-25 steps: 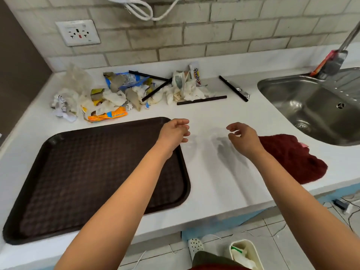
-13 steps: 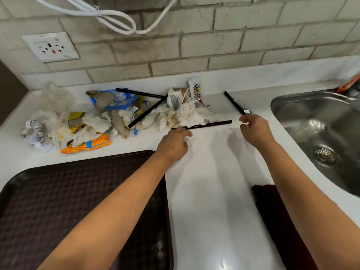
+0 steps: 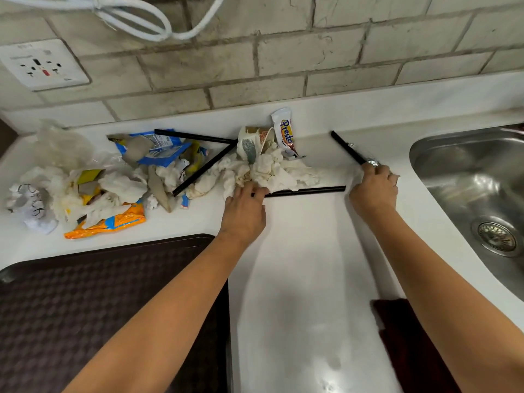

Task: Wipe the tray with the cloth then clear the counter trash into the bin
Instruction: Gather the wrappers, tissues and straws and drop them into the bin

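1. The white bench [image 3: 306, 279] carried everything.
2. A dark brown tray [image 3: 99, 307] lay at its near left corner.
3. A dark red cloth [image 3: 402, 336] lay at the near right, beside the steel sink [image 3: 467, 180].
4. Trash [image 3: 119, 177] was heaped along the tiled wall: wrappers, crumpled tissue, black straws.
5. The left hand [image 3: 245, 211] gripped the tissue [image 3: 272, 171] and a black straw [image 3: 309, 190].
6. The right hand [image 3: 374, 191] was curled round another straw [image 3: 347, 148] by the sink.
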Tool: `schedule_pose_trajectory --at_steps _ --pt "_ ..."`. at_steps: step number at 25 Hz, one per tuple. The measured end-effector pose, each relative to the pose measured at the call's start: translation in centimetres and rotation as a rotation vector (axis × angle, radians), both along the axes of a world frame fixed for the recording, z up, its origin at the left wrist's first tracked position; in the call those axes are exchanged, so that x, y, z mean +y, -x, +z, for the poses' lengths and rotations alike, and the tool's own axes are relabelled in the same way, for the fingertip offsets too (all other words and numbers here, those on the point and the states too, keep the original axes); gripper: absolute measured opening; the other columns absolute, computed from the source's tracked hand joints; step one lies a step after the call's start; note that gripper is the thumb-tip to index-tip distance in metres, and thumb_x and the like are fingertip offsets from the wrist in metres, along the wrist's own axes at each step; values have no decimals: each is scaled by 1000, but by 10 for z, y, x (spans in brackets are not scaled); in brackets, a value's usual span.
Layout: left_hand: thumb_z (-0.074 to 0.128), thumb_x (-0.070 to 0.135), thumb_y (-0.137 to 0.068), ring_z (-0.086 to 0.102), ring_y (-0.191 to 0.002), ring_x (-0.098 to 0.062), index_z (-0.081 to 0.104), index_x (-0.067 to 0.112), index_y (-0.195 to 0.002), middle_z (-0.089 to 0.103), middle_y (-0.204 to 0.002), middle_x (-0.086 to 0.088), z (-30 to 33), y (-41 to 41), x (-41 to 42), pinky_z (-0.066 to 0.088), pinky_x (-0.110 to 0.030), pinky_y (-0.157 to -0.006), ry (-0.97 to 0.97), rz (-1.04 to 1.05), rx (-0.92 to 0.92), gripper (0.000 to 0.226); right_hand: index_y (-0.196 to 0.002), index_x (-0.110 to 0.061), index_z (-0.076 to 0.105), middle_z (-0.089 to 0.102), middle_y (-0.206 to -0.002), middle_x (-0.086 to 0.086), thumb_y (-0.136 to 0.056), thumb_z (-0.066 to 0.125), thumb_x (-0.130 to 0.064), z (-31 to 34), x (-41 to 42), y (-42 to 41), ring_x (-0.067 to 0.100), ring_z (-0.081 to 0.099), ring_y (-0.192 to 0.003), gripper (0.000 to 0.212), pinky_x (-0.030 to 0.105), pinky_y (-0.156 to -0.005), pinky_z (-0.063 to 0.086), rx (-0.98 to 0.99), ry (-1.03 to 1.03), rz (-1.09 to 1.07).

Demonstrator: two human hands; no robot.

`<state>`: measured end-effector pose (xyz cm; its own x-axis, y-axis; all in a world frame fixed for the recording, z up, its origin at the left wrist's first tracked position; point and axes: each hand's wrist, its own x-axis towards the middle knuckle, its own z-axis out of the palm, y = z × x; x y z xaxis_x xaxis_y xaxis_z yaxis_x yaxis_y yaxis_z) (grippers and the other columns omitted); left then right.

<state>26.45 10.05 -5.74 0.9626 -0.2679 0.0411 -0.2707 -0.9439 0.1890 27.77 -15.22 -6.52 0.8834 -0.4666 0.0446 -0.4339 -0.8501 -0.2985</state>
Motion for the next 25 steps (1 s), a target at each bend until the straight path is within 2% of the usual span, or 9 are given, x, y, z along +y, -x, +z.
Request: schedule_pose_trajectory --at_steps 2,5,9,12,14,17,19,22,25 --pt "45 18 -91 37 -120 -25 44 21 -130 40 -133 -4 0 -5 -2 33 -39 -96 20 17 -38 39 -129 -7 42 40 -126 21 -81 47 -7 -1 -3 -4 42 36 -113 48 46 -93 33 -43 88 -13" --pt "45 18 -91 39 -120 -25 46 23 -129 42 -132 -3 -1 -11 -7 31 -39 -96 22 36 2 38 -127 -8 42 44 -123 18 -82 45 -10 -3 -8 -7 38 38 -109 46 42 -87 31 26 144 -46" --pt "43 20 -93 41 -120 -25 43 24 -129 45 -134 -3 -4 -14 -10 29 -42 -97 -33 46 54 36 -128 -6 41 48 -127 19 -83 43 -9 -5 -9 -11 39 38 -115 45 43 -91 31 60 131 -64" --pt "43 6 -92 41 -120 -25 43 23 -131 42 -139 -3 -3 -13 -9 29 -39 -99 -53 26 110 42 -129 0 41 44 -132 22 -86 40 -5 -4 -5 -10 41 37 -123 43 45 -99 32 60 105 -36" --pt "41 0 -91 45 -116 -27 43 19 -131 40 -137 -6 0 -7 -5 35 -38 -97 -9 10 144 44 -125 3 44 42 -132 24 -87 40 -2 -1 -1 -5 41 39 -123 39 45 -98 35 48 18 -16" --pt "38 2 -93 51 -105 -28 42 15 -129 41 -128 -8 8 13 1 45 -37 -85 172 50 147 38 -122 3 48 39 -131 24 -87 38 2 9 9 9 42 45 -117 37 45 -94 39 -23 -169 -31" --pt "36 6 -96 51 -107 -24 44 12 -128 47 -125 -8 13 31 4 42 -31 -85 363 69 104 33 -119 4 50 43 -126 24 -86 36 4 19 19 24 42 49 -110 36 43 -88 41 -125 -309 -46" --pt "39 9 -96 55 -92 -18 51 6 -120 58 -109 -8 25 59 9 37 -12 -76 713 84 22 27 -114 0 49 55 -112 25 -89 33 0 36 34 56 41 53 -101 30 39 -77 41 -277 -492 -50" --pt "44 9 -95 52 -72 0 55 4 -116 58 -90 0 34 86 13 35 1 -62 913 124 -41 25 -112 -2 50 60 -104 24 -92 32 -7 47 45 94 38 54 -94 27 32 -70 36 -397 -521 0"
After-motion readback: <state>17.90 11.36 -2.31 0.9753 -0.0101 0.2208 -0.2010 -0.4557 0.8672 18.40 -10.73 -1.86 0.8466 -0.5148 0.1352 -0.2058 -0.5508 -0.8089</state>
